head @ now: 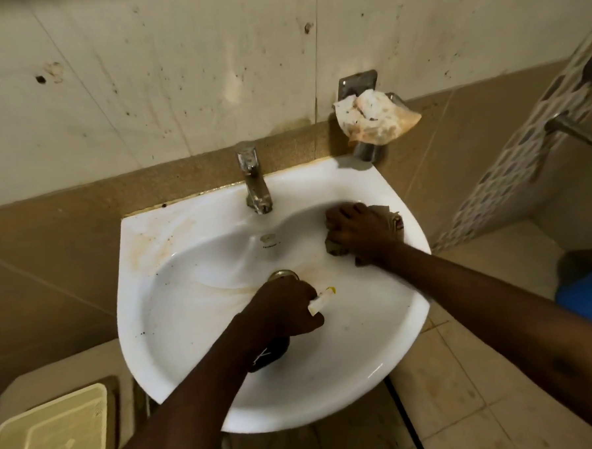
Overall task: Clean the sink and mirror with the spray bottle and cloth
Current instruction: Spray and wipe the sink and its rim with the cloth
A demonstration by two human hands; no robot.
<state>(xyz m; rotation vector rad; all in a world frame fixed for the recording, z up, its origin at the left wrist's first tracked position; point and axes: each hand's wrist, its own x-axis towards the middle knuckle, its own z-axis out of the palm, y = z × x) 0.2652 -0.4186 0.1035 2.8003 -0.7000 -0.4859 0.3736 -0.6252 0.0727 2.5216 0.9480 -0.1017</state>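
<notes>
Cloth (389, 224), brownish, bunched on right inner slope of sink (178, 364), under right hand (355, 233); fingers curled over it, pressing down. Spray bottle (321, 300), white nozzle with yellow tip, dark body, gripped in left hand (282, 314) above basin centre, nozzle pointing right. Drain (283, 275) just beyond left hand. Tap (254, 178) at rear rim. Brown stains on left rim. Crumpled paper (374, 115) on wall holder, right of tap.

glossy white ceramic sink (197, 332), shiny metal tap (255, 181), crumpled cloth (389, 224)

Tap (255, 178) behind sink (198, 349), cloth (389, 224) on its right rim, basket (55, 439) front-left
</notes>
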